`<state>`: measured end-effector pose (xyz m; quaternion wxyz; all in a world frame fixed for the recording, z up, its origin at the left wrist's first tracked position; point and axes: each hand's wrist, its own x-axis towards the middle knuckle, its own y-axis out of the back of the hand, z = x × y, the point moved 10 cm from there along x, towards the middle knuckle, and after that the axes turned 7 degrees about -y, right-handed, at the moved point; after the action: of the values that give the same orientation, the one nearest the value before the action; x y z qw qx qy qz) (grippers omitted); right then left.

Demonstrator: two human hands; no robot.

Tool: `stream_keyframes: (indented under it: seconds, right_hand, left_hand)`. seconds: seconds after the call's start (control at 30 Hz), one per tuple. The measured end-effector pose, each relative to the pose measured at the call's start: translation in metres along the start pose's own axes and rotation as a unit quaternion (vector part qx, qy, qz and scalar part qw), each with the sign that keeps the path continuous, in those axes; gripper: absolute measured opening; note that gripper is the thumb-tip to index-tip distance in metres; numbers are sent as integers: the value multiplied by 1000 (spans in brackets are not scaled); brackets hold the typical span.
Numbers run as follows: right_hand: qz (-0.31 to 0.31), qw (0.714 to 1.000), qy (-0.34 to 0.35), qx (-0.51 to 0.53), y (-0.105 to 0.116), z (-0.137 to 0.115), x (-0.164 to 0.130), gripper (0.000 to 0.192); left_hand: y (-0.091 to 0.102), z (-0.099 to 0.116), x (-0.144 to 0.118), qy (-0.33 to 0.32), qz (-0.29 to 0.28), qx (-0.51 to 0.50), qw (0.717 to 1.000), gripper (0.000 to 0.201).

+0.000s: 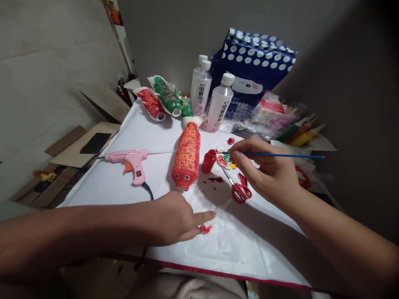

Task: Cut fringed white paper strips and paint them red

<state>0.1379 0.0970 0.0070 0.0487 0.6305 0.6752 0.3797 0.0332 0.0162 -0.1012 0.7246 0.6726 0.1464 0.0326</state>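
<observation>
— What are your hands doing?

— My right hand [268, 174] pinches a thin blue paintbrush [280, 155] between thumb and fingertips, its tip over a small paint-daubed piece [227, 161] just beside the red paint bottle [208, 161]. My left hand [173, 220] lies on the white sheet [243, 245] covering the counter, forefinger stretched out, the other fingers curled, holding down a small red-and-white scrap [206, 228].

— Where does that scrap lie, taking the red paint bottle as the mark?

— Well in front of it, toward me, past a smear of red paint [215, 180].

— And around the bottle?

— Touching or just beside it on the left lies a red fish-shaped bottle [187, 155], eyes toward me. Farther left is a pink glue gun [131, 161]. Near it on the right are red-handled scissors [238, 187], blades under my right hand's shadow. Behind it stand three white-capped bottles [218, 104], with a red fish [151, 104] and a green fish [170, 97] to their left, and a blue dotted bag [255, 62] behind them all.
</observation>
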Motion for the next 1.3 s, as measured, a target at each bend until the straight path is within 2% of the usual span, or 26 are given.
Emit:
stream_keyframes:
  seconds: [0.37, 0.53, 0.63, 0.7, 0.8, 0.97, 1.1, 1.3]
  right_hand:
    - [24, 999, 33, -19, 8, -8, -3, 10]
    - [26, 998, 49, 16, 26, -16, -21, 15]
    - [-46, 996, 45, 55, 21, -15, -48, 19]
    - [-127, 989, 19, 78, 6, -8, -70, 21]
    - [-186, 979, 0, 81, -12, 0, -99, 20]
    - [-203, 976, 0, 78, -28, 5, -117, 19]
    - [-198, 977, 27, 71, -28, 4, -121, 20]
    - [-193, 977, 31, 83, -26, 4, -123, 22]
  left_hand:
    - [-1, -1, 5, 8, 2, -8, 1000, 49]
    - [-6, -4, 7, 13, -20, -18, 1000, 50]
    - [-13, -6, 7, 22, -23, -19, 999, 54]
    - [-15, -8, 7, 31, -22, -14, 999, 52]
    - [-12, -7, 8, 30, -10, -12, 999, 49]
    - [-10, -7, 10, 31, -43, -21, 998, 50]
    - [-8, -4, 10, 19, -51, -22, 998, 52]
    - [-11, -4, 11, 14, -45, -24, 999, 52]
